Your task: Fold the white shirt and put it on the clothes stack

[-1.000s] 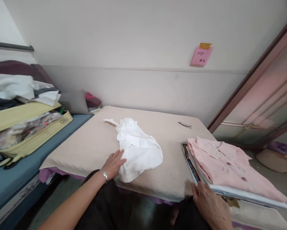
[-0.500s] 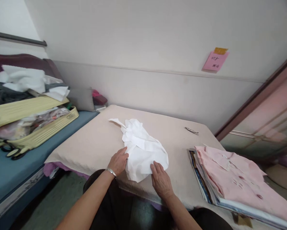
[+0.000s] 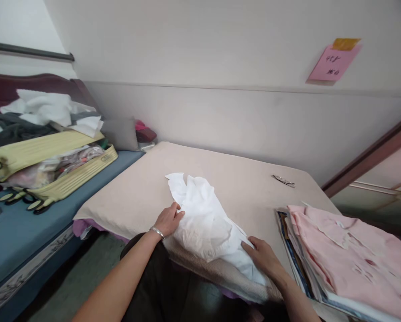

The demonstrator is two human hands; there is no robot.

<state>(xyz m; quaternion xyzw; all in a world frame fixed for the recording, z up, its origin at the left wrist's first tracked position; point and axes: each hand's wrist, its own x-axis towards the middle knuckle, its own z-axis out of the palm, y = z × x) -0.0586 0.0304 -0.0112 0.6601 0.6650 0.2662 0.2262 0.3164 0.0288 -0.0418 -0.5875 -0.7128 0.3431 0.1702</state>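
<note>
A white shirt [image 3: 207,219] lies crumpled near the front edge of a beige padded table [image 3: 136,188]. My left hand [image 3: 169,219], with a silver bracelet on the wrist, grips the shirt's left edge. My right hand [image 3: 263,256] holds the shirt's lower right part, stretched toward the table's near edge. A folded pink shirt [image 3: 351,250] rests on a flat board [image 3: 296,268] at the right.
An open yellow suitcase [image 3: 62,176] full of clothes sits on a blue bed [image 3: 15,237] at the left, with a grey pillow [image 3: 121,133] behind it. A small metal clip [image 3: 283,180] lies at the table's back. A pink note [image 3: 331,62] hangs on the wall.
My right hand left the board under the pink shirt, reached the white shirt, and pulled its lower part out to the right. The shirt is now more spread. The view shifted left.
</note>
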